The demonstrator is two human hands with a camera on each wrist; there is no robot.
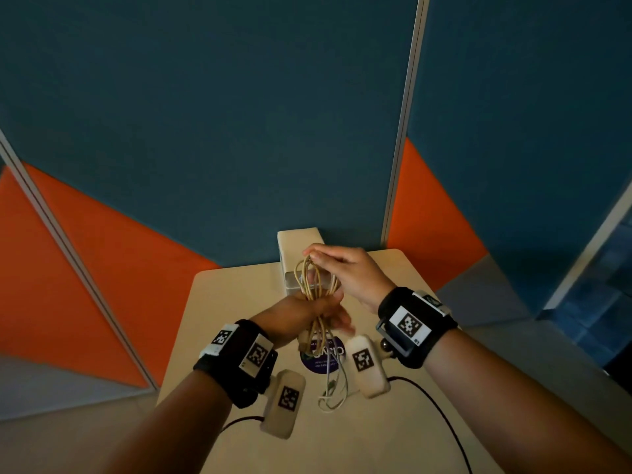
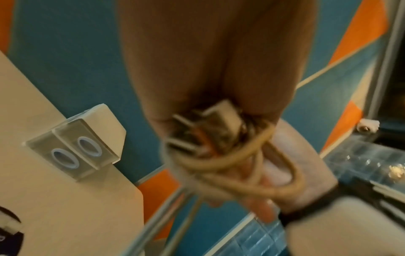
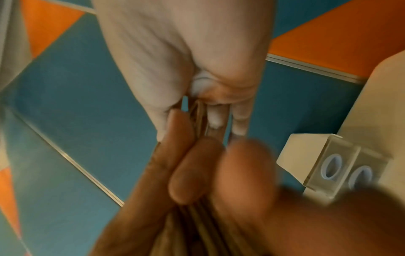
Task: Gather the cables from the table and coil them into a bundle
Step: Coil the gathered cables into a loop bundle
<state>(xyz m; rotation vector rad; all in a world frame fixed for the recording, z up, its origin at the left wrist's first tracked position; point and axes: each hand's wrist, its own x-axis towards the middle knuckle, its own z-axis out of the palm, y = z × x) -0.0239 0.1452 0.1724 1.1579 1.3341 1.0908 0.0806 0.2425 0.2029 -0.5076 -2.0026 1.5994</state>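
Observation:
A tan cable (image 1: 316, 285) is looped into a long bundle held above the table (image 1: 219, 302). My left hand (image 1: 318, 311) grips the bundle around its middle, and loops hang below the fist. My right hand (image 1: 328, 256) pinches the top of the loops. In the left wrist view the tan cable (image 2: 236, 166) wraps around a plug with metal prongs (image 2: 197, 136). The right wrist view shows my right hand's fingers (image 3: 214, 117) on the cable loops (image 3: 199, 114). A thin white cable (image 1: 331, 388) lies loose on the table below my hands.
A beige socket box (image 1: 297, 248) stands at the table's far edge, behind the hands. A round purple sticker (image 1: 323, 362) lies on the table. Black wrist-camera leads (image 1: 441, 415) trail over the near table. Blue and orange partition panels (image 1: 239, 131) close in the back.

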